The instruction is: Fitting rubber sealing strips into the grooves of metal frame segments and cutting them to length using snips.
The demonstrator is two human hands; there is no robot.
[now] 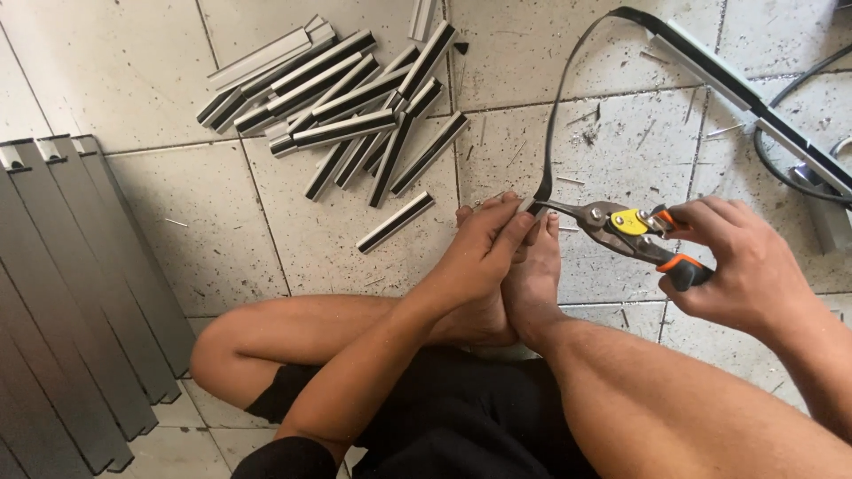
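Observation:
I sit cross-legged on a tiled floor. My left hand [484, 253] pinches the near end of a long black rubber strip [552, 115] that curves up and away to a long metal profile [754, 102]. My right hand [745, 262] grips tin snips [626, 226] with orange and black handles and a yellow latch. The snips' jaws meet the strip right at my left fingertips, just above my bare feet [532, 266].
A pile of several short cut profile pieces [346, 98] with black inserts lies on the floor ahead; one piece [396, 222] lies apart. Long grey metal slats [71, 293] lie at the left. A black cable [781, 160] runs at the right.

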